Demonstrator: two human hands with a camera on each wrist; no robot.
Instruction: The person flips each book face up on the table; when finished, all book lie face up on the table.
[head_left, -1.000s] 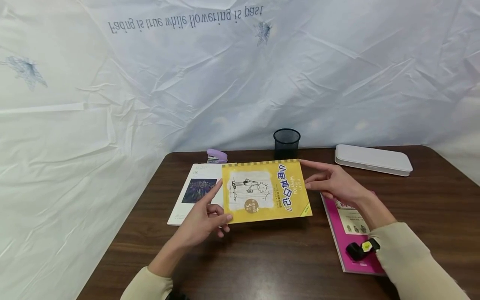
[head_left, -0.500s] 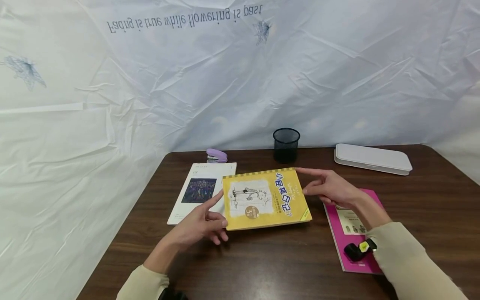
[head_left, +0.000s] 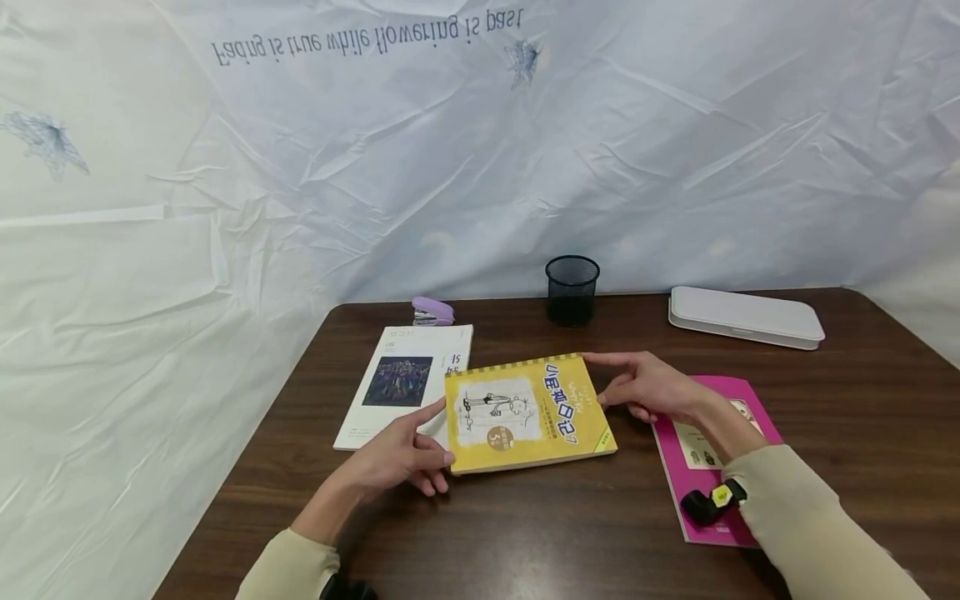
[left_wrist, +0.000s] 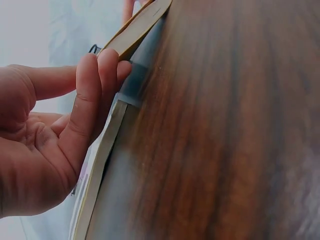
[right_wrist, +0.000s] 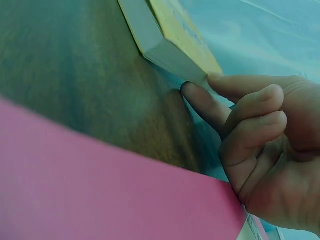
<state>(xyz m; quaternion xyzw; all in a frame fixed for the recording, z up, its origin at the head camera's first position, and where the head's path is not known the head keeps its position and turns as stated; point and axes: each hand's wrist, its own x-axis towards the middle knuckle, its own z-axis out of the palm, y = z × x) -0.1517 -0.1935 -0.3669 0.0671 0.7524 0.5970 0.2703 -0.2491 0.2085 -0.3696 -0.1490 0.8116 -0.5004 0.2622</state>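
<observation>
Both grips, left hand (head_left: 401,458) and right hand (head_left: 651,390), are pinching opposite edges of the yellow book (head_left: 528,411), holding it just above the surface (head_left: 570,525), not yet laid flat.

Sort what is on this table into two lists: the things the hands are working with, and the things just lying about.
In hand:
yellow book, held at its two ends
left hand, fingers at the book's left edge
right hand, fingers at the book's right edge

Lying about:
white book, partly under the yellow one
pink book
purple stapler
black mesh cup
white case
</observation>
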